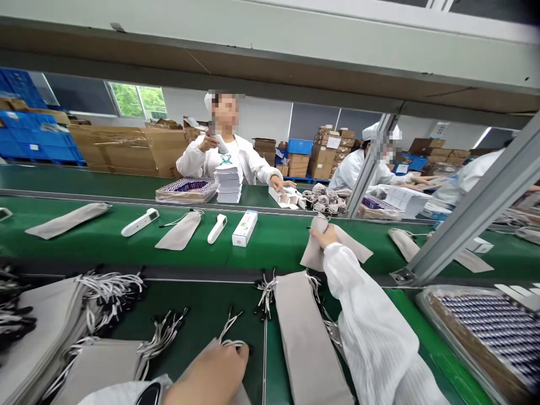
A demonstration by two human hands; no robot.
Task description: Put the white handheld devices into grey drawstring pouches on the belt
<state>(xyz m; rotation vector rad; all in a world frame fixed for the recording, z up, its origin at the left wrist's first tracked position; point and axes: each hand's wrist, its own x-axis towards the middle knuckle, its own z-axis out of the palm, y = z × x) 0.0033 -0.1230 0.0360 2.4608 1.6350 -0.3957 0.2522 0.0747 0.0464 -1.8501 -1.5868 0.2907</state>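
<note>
My right hand reaches out over the green conveyor belt and is closed on a grey drawstring pouch lying there. My left hand rests low in front of me, fingers curled on the top of another grey pouch with white cords. A stack of grey pouches lies between my arms. On the belt to the left lie a white box, a white handheld device, a pouch and another device.
Piles of grey pouches fill the near left. A tray of small dark items sits at the near right. A slanted metal post crosses the right. Across the belt, a person in white holds a device beside stacked white boxes.
</note>
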